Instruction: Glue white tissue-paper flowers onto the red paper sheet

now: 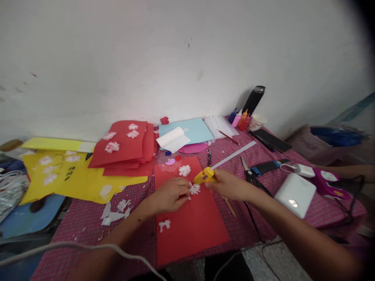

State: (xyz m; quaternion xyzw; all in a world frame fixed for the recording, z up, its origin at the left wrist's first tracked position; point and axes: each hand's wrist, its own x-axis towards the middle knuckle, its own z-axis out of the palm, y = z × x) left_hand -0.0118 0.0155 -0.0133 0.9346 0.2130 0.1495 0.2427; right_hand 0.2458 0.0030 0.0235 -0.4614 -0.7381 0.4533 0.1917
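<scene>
My right hand (221,184) is wrapped round a yellow hot glue gun (205,175), with a long pale glue stick (233,155) poking out of its back end. The nozzle points left, close to a white paper flower (195,189) on a red sheet (193,230). My left hand (172,194) is beside that flower, fingers curled and pinched together; what they hold is too small to make out. A second white flower (184,170) lies higher on the sheet, and a torn white paper piece (164,225) lies lower left.
Red cards with flowers (120,144) are stacked behind left, beside yellow paper (79,175) and white scraps (113,214). A tissue roll (171,137), paint bottles (241,119), black bottle (253,100), scissors (252,175) and white power box (295,195) stand around. Cables cross the front.
</scene>
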